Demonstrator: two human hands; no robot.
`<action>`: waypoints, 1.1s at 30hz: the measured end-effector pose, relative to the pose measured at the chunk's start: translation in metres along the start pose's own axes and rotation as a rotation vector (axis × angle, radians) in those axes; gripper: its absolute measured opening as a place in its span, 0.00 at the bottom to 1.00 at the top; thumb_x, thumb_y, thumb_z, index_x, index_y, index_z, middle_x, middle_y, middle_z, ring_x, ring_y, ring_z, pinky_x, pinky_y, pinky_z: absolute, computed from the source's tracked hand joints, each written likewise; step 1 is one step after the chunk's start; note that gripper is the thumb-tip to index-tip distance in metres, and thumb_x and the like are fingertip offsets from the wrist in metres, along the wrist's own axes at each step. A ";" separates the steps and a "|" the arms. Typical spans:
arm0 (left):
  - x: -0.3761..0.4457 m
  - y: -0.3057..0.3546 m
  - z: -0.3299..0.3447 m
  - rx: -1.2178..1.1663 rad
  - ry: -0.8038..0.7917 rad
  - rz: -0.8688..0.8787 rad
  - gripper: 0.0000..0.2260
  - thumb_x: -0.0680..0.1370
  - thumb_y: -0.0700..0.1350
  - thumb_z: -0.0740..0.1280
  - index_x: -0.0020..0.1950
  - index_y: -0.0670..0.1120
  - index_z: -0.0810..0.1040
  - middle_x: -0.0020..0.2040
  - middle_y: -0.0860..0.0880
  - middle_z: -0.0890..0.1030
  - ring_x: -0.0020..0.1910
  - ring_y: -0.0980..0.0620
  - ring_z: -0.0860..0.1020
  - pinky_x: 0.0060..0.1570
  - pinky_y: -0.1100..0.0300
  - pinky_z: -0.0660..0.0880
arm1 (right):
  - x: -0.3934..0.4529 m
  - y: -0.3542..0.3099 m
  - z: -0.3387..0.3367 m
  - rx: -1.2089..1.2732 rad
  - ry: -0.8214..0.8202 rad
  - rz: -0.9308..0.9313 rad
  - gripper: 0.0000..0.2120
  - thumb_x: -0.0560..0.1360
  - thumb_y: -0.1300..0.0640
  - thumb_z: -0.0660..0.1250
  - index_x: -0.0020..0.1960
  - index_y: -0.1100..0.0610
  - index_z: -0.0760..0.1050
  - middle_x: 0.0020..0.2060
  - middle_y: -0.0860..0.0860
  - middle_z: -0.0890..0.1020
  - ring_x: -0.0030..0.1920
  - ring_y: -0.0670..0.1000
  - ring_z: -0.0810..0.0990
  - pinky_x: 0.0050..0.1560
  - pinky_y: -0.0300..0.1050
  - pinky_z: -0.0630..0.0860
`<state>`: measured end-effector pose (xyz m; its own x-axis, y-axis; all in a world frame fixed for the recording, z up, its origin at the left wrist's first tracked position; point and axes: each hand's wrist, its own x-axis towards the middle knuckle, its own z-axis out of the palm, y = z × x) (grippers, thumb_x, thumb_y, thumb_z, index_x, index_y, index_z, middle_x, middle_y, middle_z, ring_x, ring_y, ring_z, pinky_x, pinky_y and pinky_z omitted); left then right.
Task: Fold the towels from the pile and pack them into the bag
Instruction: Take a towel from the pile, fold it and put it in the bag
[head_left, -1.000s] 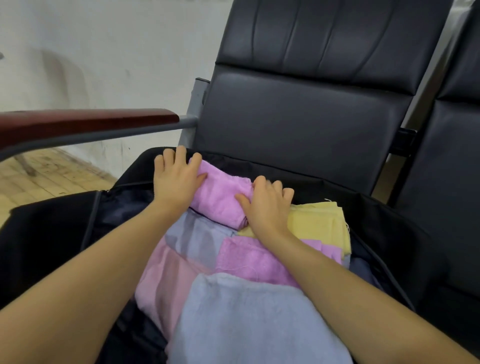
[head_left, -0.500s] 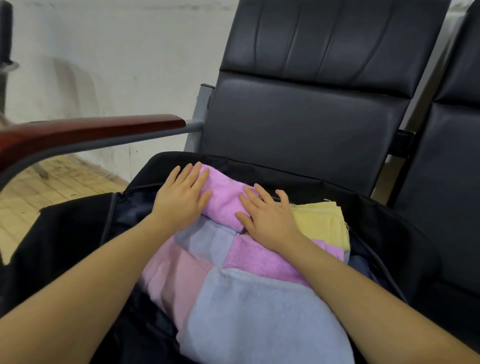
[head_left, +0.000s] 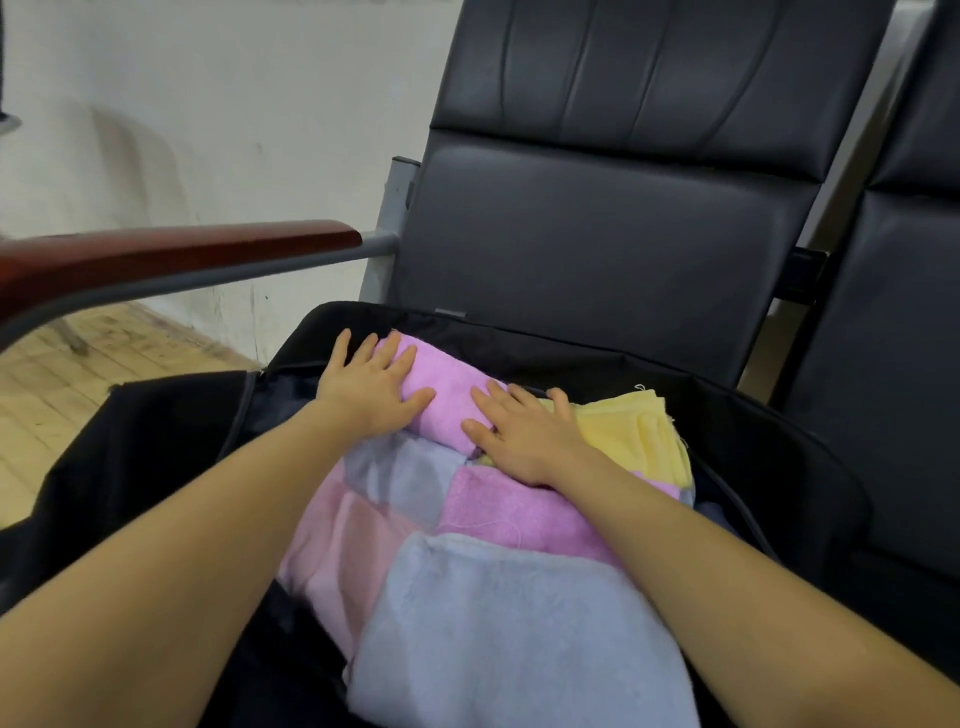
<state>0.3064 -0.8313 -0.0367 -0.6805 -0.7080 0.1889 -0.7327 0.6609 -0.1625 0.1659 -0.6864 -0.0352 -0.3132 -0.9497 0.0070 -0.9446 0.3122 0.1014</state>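
A person's two bare arms are reaching forward from the near edge into an open black bag (head_left: 769, 467) that is sitting on the seat of a dark padded chair (head_left: 597, 234). The left hand (head_left: 371, 389) is lying flat, fingers straight and slightly spread, pressing on the left end of a folded purple towel (head_left: 447, 395) at the far side of the bag. The right hand (head_left: 524, 431) is also lying flat with its fingers straight and apart, pressing on the right end of the same towel, its outer fingers resting over the edge of a folded yellow towel (head_left: 639, 436) just to the right. Neither hand is curling around anything.

Nearer to the viewer, more folded towels are filling the bag: a grey-blue towel (head_left: 410, 478) just below the purple one, a second purple towel (head_left: 514, 514) under the right wrist, a pale pink towel (head_left: 343, 551) to the left, and a large light blue towel (head_left: 509, 634) lying nearest of all, between the two forearms.

On the left, a reddish-brown wooden armrest (head_left: 171, 254) on a grey metal frame is running across the scene. Beyond it, a white wall (head_left: 208, 114) is meeting a light wooden floor (head_left: 78, 384). A second dark chair (head_left: 904, 312) is standing at the right edge
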 end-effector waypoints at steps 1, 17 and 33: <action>-0.003 0.000 -0.009 0.003 -0.001 0.001 0.31 0.79 0.65 0.45 0.79 0.52 0.48 0.79 0.49 0.46 0.78 0.46 0.45 0.73 0.45 0.37 | -0.002 0.000 -0.003 0.019 -0.020 0.006 0.27 0.81 0.38 0.41 0.78 0.44 0.45 0.78 0.45 0.46 0.77 0.49 0.47 0.72 0.58 0.44; -0.169 0.103 -0.140 -0.296 0.253 0.225 0.22 0.82 0.53 0.52 0.75 0.50 0.62 0.77 0.50 0.58 0.75 0.50 0.58 0.70 0.57 0.54 | -0.219 0.033 -0.082 0.194 0.329 0.075 0.22 0.81 0.49 0.55 0.75 0.46 0.59 0.73 0.44 0.65 0.72 0.46 0.62 0.66 0.46 0.57; -0.331 0.483 -0.211 -0.551 0.180 0.842 0.20 0.82 0.49 0.56 0.75 0.49 0.63 0.76 0.51 0.62 0.75 0.52 0.57 0.71 0.56 0.53 | -0.593 0.253 -0.025 0.148 0.446 0.694 0.17 0.78 0.56 0.62 0.66 0.58 0.74 0.62 0.54 0.78 0.60 0.57 0.77 0.59 0.52 0.72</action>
<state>0.1799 -0.2250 0.0266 -0.9277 0.0570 0.3690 0.1199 0.9814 0.1499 0.1148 -0.0448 0.0108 -0.7894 -0.4518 0.4156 -0.5646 0.8001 -0.2026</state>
